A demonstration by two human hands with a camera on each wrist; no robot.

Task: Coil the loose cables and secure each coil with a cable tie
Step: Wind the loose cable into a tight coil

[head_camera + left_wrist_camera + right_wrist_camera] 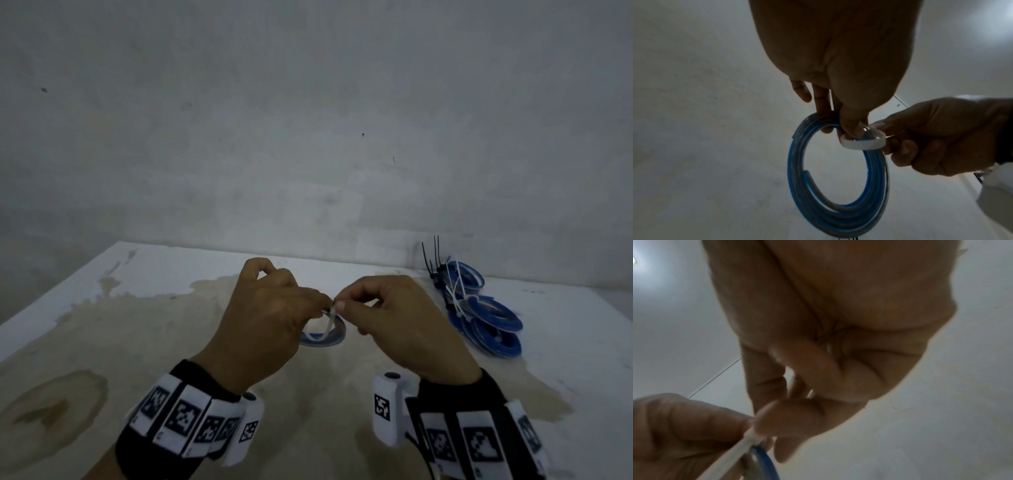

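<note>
A blue and grey cable coil [836, 186] hangs from my two hands above the table [154, 274]; its lower arc [323, 337] shows between them in the head view. A white cable tie [862, 143] loops loosely around the coil's top. My left hand [270, 315] pinches the coil and tie at the loop, thumb and fingers curled [851, 126]. My right hand [394, 322] pinches the tie's end [750, 439] right beside the left fingertips; the blue cable [764, 462] shows just below. The tie's head is hidden by the fingers.
A pile of tied blue coils [486, 318] lies at the table's back right by the wall, with white ties on them and black cable ties [432, 260] sticking up. The tabletop is white with brown stains [54, 407]. A grey wall [308, 120] stands behind.
</note>
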